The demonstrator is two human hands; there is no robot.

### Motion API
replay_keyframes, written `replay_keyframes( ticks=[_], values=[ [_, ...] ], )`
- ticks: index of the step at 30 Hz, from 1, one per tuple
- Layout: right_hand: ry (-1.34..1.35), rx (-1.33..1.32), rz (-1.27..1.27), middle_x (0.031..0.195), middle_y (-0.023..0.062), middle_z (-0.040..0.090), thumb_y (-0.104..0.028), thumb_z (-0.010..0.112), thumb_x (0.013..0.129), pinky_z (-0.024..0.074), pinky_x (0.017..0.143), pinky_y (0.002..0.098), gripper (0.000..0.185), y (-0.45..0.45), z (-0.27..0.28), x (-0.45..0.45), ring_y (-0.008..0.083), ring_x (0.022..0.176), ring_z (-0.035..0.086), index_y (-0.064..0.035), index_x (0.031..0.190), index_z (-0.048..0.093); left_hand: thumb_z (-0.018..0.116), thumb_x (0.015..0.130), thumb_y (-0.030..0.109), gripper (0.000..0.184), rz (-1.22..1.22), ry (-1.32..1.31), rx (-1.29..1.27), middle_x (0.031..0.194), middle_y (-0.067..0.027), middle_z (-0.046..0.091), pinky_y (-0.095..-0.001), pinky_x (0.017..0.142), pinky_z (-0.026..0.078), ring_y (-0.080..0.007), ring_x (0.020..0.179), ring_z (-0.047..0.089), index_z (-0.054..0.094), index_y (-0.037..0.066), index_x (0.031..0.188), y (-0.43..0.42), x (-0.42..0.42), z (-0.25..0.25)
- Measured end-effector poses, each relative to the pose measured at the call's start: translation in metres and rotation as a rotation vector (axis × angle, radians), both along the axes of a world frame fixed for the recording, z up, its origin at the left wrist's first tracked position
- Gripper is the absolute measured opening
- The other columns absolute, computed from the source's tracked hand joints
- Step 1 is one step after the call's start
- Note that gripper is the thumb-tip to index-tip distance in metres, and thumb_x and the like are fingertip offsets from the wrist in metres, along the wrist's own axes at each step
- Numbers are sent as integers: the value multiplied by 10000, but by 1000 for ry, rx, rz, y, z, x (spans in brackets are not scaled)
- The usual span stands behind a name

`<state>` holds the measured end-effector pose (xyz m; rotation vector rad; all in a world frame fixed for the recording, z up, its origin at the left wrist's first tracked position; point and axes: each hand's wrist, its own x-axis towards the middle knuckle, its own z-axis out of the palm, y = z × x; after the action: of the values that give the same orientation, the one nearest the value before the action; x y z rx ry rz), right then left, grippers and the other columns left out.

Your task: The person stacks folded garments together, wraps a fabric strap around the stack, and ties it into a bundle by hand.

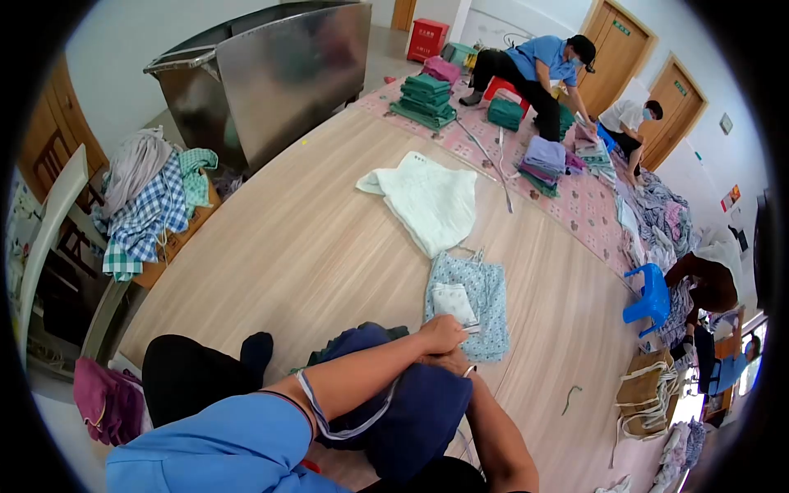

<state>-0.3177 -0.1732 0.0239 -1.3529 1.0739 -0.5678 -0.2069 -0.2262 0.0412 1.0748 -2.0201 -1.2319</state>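
My left hand (444, 334) is closed, its fingers curled beside a small folded pale cloth (454, 303); what it grips is hidden. Just below, my right hand (449, 360) is also closed, partly covered by the left, above a navy cloth bundle (419, 419). A pale strap (349, 429) loops around my left forearm and across the navy cloth. The small folded cloth lies on a light blue patterned garment (485, 287), spread flat on the floor. Beyond it lies a pale mint garment (427, 201), partly folded.
Folded green stacks (425, 100) and a purple pile (544, 158) stand on a pink mat (575, 197). Several other people sit or bend among heaps of cloth. A blue stool (649, 300) is at right, a metal bin (288, 82) at back left, checked cloths (156, 205) at left.
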Motion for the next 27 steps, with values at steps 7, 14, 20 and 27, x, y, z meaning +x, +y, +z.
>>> replay_keyframes(
  ticks=[7, 14, 20, 27],
  values=[
    [204, -543, 37, 929, 88, 649, -222, 699, 746, 488, 772, 350, 301, -2, -9, 11, 228, 868, 611, -80, 1004, 636, 582, 748, 349, 327, 12, -223, -138, 776, -210, 640, -464, 700, 497, -408, 720, 610, 678, 43, 686, 8, 3, 18],
    [475, -1082, 105, 575, 54, 603, -201, 684, 707, 446, 500, 327, 92, 10, 23, 19, 220, 534, 587, -112, 712, 705, 450, 698, -127, 342, 88, -29, -436, 875, -185, 615, -362, 698, 491, -351, 781, 588, 626, -14, 968, 92, 134, 122],
    [88, -1174, -23, 505, 66, 501, -112, 708, 719, 363, 416, 307, 115, 19, 51, 31, 188, 439, 497, -36, 652, 653, 571, 658, -114, 387, -23, -147, -493, 1038, -154, 583, -354, 828, 467, -318, 933, 557, 615, -6, 1027, 154, 161, 130],
    [46, -1481, -88, 504, 44, 468, -83, 696, 695, 360, 413, 306, 184, 18, 43, 27, 190, 428, 477, -33, 862, 634, 710, 612, 14, 328, -221, -248, -506, 1009, -104, 572, -345, 804, 462, -283, 938, 517, 651, 16, 934, 149, 138, 129]
  ],
)
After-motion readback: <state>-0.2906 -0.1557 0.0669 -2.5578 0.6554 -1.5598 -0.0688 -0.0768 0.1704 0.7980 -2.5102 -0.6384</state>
